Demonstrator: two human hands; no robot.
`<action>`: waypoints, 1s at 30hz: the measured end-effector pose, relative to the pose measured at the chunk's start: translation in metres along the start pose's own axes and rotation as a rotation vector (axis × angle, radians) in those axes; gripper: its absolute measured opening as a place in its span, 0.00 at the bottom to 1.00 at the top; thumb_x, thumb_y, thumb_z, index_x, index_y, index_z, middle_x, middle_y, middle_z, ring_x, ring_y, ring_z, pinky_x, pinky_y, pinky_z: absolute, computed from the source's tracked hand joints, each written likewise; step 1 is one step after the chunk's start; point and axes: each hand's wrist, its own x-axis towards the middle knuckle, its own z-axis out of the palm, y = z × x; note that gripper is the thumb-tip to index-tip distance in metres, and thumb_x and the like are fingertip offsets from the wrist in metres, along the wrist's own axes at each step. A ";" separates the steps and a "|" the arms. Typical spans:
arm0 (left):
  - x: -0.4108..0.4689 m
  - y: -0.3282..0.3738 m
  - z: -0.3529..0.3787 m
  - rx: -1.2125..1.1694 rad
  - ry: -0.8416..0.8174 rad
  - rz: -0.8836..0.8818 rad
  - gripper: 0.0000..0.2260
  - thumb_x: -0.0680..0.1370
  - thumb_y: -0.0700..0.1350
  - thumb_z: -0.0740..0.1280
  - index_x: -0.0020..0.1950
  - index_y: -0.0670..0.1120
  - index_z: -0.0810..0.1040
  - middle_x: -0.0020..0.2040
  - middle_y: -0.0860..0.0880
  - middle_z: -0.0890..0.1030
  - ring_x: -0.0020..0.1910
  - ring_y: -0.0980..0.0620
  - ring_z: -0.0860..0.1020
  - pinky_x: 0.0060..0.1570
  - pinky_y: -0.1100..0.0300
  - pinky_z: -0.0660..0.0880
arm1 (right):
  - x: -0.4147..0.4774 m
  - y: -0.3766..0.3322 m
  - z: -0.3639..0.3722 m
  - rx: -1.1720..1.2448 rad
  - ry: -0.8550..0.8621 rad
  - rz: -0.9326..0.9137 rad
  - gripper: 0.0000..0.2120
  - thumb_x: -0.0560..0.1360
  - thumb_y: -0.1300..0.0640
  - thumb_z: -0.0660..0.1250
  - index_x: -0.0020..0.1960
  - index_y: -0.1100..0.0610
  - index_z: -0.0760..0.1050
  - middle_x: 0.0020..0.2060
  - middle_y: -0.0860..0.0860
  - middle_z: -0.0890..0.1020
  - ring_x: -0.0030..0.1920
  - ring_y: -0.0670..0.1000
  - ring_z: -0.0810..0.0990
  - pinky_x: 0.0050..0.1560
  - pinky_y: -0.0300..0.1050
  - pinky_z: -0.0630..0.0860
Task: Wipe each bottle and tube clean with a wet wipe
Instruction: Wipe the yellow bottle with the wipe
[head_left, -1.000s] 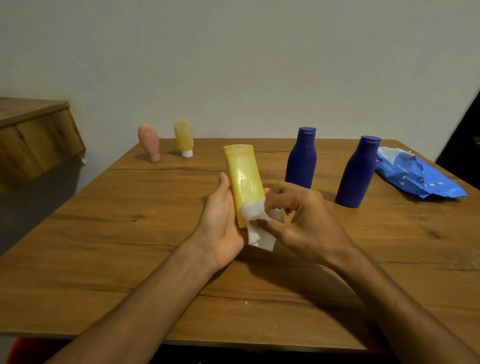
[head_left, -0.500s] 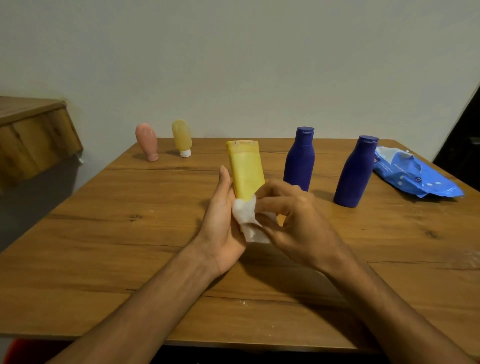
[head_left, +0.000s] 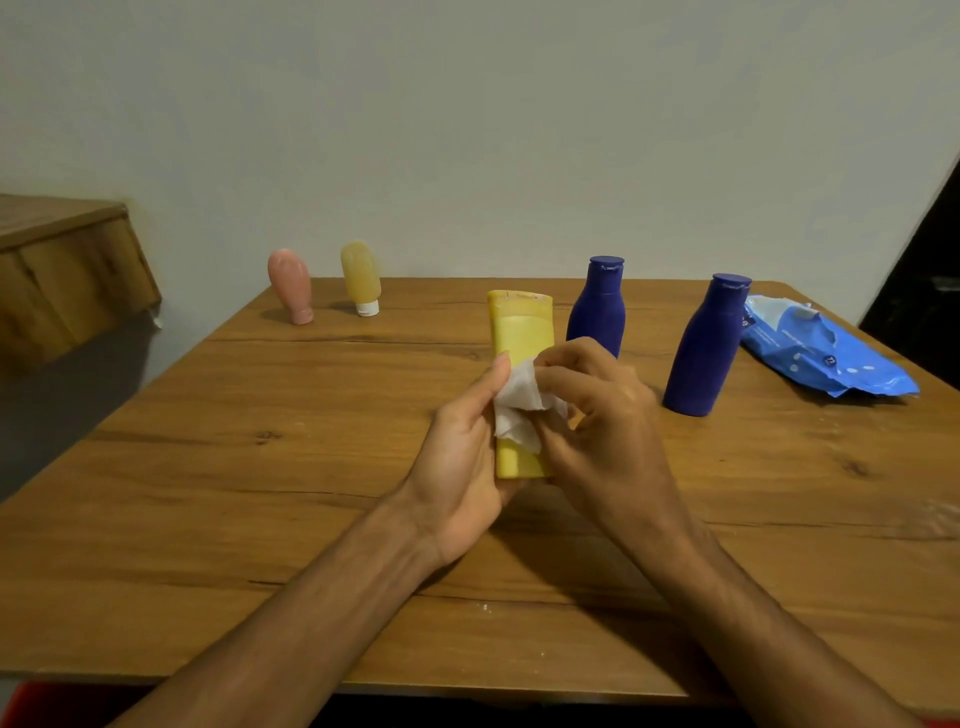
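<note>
My left hand (head_left: 460, 457) grips a yellow tube (head_left: 521, 332) upright over the middle of the wooden table (head_left: 260, 499). My right hand (head_left: 602, 415) presses a crumpled white wet wipe (head_left: 514, 405) against the tube's middle. The tube's lower end shows below the wipe, between both hands. Two dark blue bottles (head_left: 597, 306) (head_left: 704, 348) stand upright just behind and to the right of my hands. A pink tube (head_left: 291, 286) and a pale yellow tube (head_left: 360, 277) stand on their caps at the far left of the table.
A blue wet-wipe pack (head_left: 821, 348) lies at the table's right edge, beside the nearer blue bottle. A wooden shelf (head_left: 62, 275) juts from the wall on the left. A plain wall rises right behind the table.
The wipe in my right hand has slid up the yellow tube from its lower part to its middle, uncovering the bottom end. My left hand kept its grip.
</note>
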 end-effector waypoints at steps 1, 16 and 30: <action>-0.001 -0.001 0.001 0.000 -0.017 -0.004 0.24 0.79 0.56 0.61 0.72 0.46 0.72 0.64 0.41 0.77 0.64 0.45 0.73 0.62 0.48 0.71 | 0.001 0.001 -0.001 -0.005 0.026 0.006 0.06 0.69 0.64 0.73 0.45 0.60 0.80 0.47 0.52 0.78 0.47 0.50 0.77 0.42 0.51 0.77; 0.003 0.005 -0.003 -0.105 0.127 -0.009 0.27 0.82 0.61 0.52 0.70 0.44 0.73 0.55 0.42 0.82 0.52 0.46 0.81 0.51 0.51 0.77 | 0.007 0.005 -0.012 0.039 -0.182 0.027 0.04 0.68 0.63 0.74 0.42 0.58 0.81 0.44 0.48 0.78 0.44 0.45 0.77 0.44 0.39 0.76; 0.004 0.012 -0.005 -0.101 0.251 -0.016 0.28 0.82 0.62 0.52 0.71 0.44 0.71 0.62 0.39 0.81 0.57 0.43 0.81 0.58 0.48 0.76 | 0.010 0.005 -0.011 0.032 -0.260 0.090 0.04 0.68 0.61 0.75 0.42 0.56 0.81 0.40 0.37 0.72 0.42 0.37 0.73 0.40 0.29 0.70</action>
